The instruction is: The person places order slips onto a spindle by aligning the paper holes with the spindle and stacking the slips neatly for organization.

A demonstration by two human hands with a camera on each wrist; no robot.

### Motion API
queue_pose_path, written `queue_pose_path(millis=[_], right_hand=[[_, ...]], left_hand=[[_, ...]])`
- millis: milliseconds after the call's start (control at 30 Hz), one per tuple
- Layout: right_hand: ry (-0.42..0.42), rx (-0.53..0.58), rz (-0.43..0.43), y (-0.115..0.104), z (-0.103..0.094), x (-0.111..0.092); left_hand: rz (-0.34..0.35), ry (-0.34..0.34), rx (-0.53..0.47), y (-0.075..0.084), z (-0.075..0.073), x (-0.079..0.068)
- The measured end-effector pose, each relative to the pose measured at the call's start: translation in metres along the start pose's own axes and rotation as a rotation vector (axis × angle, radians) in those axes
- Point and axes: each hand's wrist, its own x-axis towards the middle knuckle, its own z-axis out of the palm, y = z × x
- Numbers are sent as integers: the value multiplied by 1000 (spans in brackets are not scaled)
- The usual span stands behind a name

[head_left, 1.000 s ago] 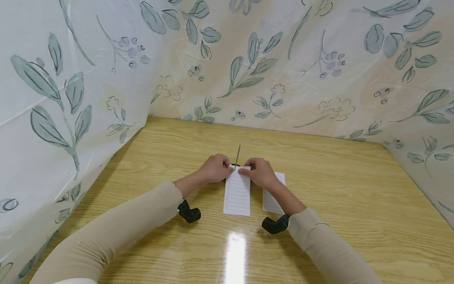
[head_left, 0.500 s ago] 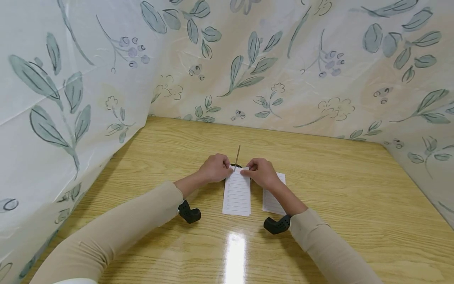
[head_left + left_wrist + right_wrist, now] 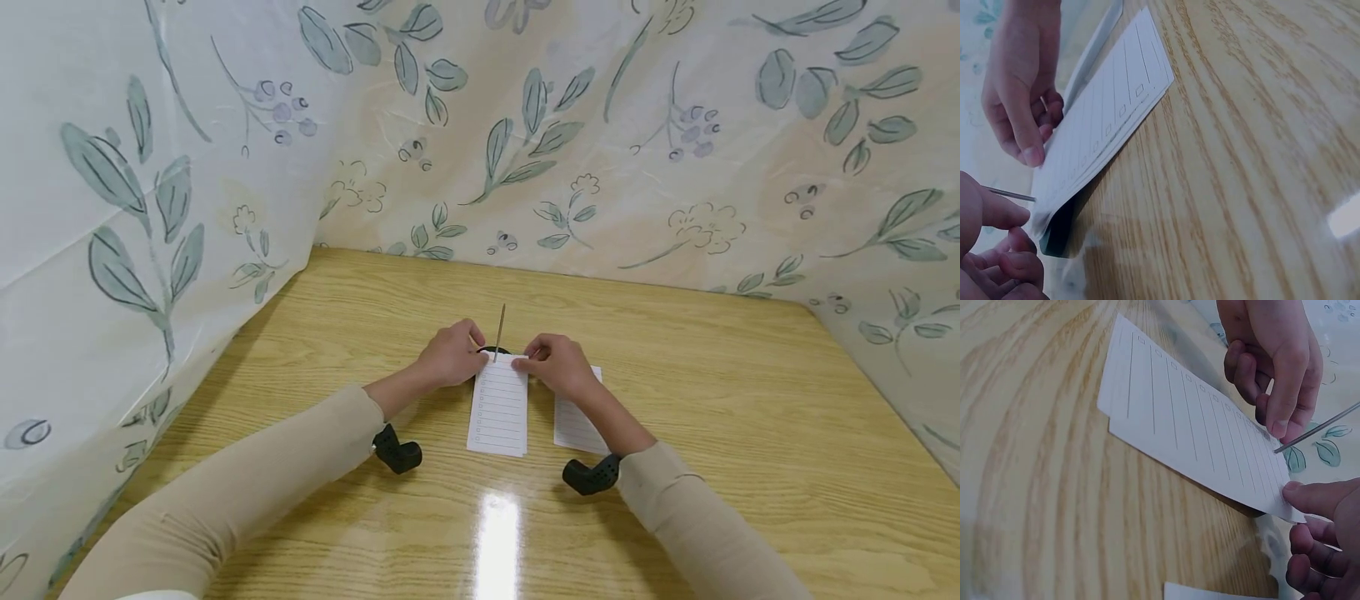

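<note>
A thin metal spike (image 3: 501,325) stands up from a dark round base (image 3: 492,349), mostly hidden by lined checklist sheets (image 3: 498,408). The spike passes at the sheets' top edge, between both hands. My left hand (image 3: 452,357) pinches the top left corner, thumb on the printed face. At the top right corner, my right hand (image 3: 558,364) pinches the paper, thumb above and curled fingers below, as the right wrist view shows. Several sheets lie slightly out of line in the stack (image 3: 1107,112). In the left wrist view the sheets' top end is raised over the base (image 3: 1057,234).
More lined paper (image 3: 579,427) lies on the wooden table (image 3: 705,392) to the right, partly under my right forearm. Black wrist devices (image 3: 397,454) hang at both cuffs. A leaf-patterned sheet (image 3: 525,150) encloses the table's back and sides.
My hands have drawn slightly apart along the sheets' top edge, the right one going rightward. The lower edge of the stack now shows sheets out of line. The head view has shifted a little.
</note>
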Motion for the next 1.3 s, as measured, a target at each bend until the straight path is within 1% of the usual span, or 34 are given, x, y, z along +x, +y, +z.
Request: queue_pose_path(millis=[100, 233, 367, 433, 567, 733, 833, 1000, 1133, 1300], right_hand=[[7, -4, 8, 3, -5, -1], [19, -13, 1, 8, -11, -3], [37, -27, -24, 14, -19, -4], [44, -30, -36, 17, -23, -6], [57, -48, -50, 23, -30, -10], [62, -73, -58, 30, -39, -15], [42, -90, -56, 35, -45, -18], [-6, -127, -52, 41, -54, -20], [-35, -207, -76, 45, -59, -22], [-56, -300, -89, 48, -62, -22]], left_hand=[[7, 3, -25, 1, 0, 0], [22, 8, -28, 2, -1, 0], [51, 9, -25, 5, -1, -2], [59, -1, -28, 6, -1, -4], [69, -48, -46, 10, 1, -9], [109, -119, -79, 15, 8, -12], [120, -142, -97, 19, 11, -12], [106, -154, -113, 26, 16, -12], [98, -178, -136, 31, 20, -11], [112, -197, -146, 36, 28, -6]])
